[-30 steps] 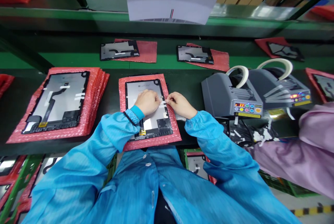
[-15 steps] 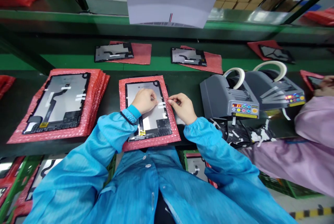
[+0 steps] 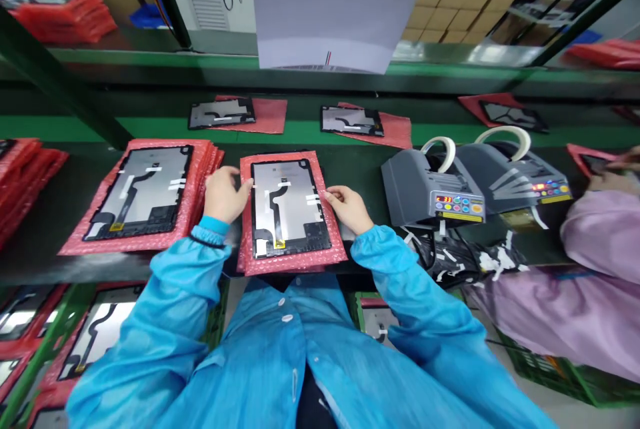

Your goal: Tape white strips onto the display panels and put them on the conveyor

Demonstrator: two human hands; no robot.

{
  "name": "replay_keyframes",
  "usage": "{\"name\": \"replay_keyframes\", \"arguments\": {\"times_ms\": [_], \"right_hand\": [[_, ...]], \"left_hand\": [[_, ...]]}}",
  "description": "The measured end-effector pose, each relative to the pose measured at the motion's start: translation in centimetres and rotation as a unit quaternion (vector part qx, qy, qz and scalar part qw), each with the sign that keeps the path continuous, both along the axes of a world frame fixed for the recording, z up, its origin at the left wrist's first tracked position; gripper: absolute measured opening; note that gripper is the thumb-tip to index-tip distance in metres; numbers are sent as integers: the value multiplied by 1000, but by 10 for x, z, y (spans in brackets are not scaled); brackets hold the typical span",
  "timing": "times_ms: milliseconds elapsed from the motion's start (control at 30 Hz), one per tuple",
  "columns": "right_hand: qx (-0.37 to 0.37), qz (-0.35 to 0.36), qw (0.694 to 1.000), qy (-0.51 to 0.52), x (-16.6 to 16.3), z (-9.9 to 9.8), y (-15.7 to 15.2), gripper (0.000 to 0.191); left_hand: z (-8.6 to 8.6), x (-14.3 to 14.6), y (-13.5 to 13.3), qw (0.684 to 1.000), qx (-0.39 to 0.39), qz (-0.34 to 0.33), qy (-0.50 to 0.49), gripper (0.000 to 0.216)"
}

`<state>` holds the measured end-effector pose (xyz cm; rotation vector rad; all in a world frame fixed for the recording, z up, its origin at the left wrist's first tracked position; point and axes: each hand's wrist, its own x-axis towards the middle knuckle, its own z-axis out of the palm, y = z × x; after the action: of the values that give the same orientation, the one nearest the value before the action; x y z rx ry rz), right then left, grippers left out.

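A display panel (image 3: 300, 212) with a dark frame, a black flex cable and white tape strips lies on red bubble wrap (image 3: 337, 239) in front of me. My left hand (image 3: 226, 194) is at the wrap's left edge, thumb and forefinger apart, thumb tip near the panel's upper left side. On the opposite side, my right hand (image 3: 349, 208) pinches the wrap's right edge beside the white tape strips. To the left, another panel (image 3: 145, 192) lies on a thick stack of red bubble wrap (image 3: 203, 182).
Two grey tape dispensers (image 3: 433, 182) stand at right, with tape scraps below. Along the back lie panels on red wrap, such as this panel (image 3: 351, 120). A co-worker's purple sleeve (image 3: 600, 216) is at far right. Crates with panels stand below the bench edge.
My left hand has moved off the panel to the wrap's left edge, uncovering the flex cable and the tape on it. The right hand stays at the right edge. The view has shifted slightly.
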<state>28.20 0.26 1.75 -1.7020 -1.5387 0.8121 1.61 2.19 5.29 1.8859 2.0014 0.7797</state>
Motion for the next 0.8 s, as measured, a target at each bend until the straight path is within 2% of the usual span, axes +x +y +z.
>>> {"name": "replay_keyframes", "arguments": {"times_ms": [33, 100, 200, 267, 367, 467, 567, 733, 800], "right_hand": [[-5, 4, 1000, -7, -3, 3, 3, 15], [23, 12, 999, -36, -10, 9, 7, 7], [85, -9, 996, -32, -21, 20, 8, 8], [60, -22, 996, 54, -26, 26, 9, 13], [-31, 47, 975, 214, -33, 35, 12, 33], [-58, 129, 956, 258, -46, 45, 20, 45], [-32, 175, 954, 243, -73, 55, 38, 43], [-14, 235, 951, 200, -162, 63, 75, 35], [-34, 231, 958, 169, -204, 63, 79, 32]], "left_hand": [[-4, -9, -9, 1000, -17, 20, -13, 26], [-14, -15, -23, 998, -57, 20, -33, 23], [-25, -8, -32, 998, -60, 4, -27, 20], [-26, -1, -32, 999, -43, 10, -17, 19], [-19, 2, -32, 999, -19, 24, -10, 19], [-5, -5, -41, 998, -47, 41, -9, 18], [19, -28, -50, 992, -91, 89, -17, 16], [75, -108, -45, 970, -129, 203, 30, 16], [89, -144, -36, 959, -153, 233, 51, 18]]}}
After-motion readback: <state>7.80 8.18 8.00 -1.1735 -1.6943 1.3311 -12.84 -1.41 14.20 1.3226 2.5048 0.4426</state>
